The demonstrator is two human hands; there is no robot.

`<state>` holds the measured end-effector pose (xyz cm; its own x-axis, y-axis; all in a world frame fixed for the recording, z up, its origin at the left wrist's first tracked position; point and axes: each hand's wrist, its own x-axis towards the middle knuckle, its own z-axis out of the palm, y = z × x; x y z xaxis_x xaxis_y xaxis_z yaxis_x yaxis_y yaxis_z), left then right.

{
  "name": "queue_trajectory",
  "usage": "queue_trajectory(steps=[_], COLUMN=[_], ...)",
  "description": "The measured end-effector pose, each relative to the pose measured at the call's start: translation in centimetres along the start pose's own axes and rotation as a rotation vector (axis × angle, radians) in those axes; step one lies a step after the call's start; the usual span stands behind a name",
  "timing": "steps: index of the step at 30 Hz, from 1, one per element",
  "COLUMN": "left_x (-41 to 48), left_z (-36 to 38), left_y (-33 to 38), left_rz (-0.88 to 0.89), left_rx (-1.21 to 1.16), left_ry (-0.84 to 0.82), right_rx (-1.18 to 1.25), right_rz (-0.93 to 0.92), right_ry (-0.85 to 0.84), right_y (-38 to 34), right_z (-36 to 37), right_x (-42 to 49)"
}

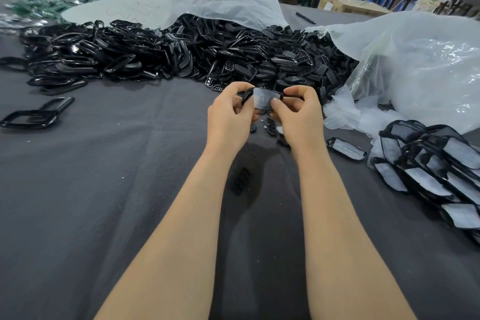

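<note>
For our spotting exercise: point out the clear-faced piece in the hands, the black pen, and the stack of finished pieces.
clear-faced piece [263, 99]: head view, middle of its clear face.
black pen [306, 18]: head view, mid-barrel.
stack of finished pieces [461, 152]: head view, a white panel on top.

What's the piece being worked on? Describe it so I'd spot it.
Find the heap of black parts. Just before it, the left hand and right hand pinch one black frame. Only it is lifted, under a translucent film.
</note>
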<state>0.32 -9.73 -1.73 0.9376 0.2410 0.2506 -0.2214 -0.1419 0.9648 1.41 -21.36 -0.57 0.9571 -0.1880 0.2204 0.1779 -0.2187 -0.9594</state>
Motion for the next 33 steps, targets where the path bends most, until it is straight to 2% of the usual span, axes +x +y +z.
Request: queue_trajectory(steps=[9,17,24,30,33], left_x=[0.0,0.0,0.0,0.1,0.1], left_z=[-0.6,-0.5,-0.5,-0.3,0.0], left_y=[0.3,0.2,0.1,0.0,-0.1], left_rz=[0.03,0.047,0.049,0.035,0.014], left_rx=[0.045,0.067,0.063,0.082,0.083], left_ry=[-0.048,-0.071,-0.068,-0.056,-0.03], right_rx=[0.371,0.33,0.456,0.361,0.142], right_rz=[0.276,0.306,0.39,0.365,0.192], right_ry=[-0.202,-0.17,-0.19,-0.143,-0.018], right_y=[-0.1,0.0,-0.2,-0.2,0.1], right_z=[-1.1,-1.0,-1.2,-1.0,-0.4], right_x=[0.7,0.7,0.6,0.5,0.2])
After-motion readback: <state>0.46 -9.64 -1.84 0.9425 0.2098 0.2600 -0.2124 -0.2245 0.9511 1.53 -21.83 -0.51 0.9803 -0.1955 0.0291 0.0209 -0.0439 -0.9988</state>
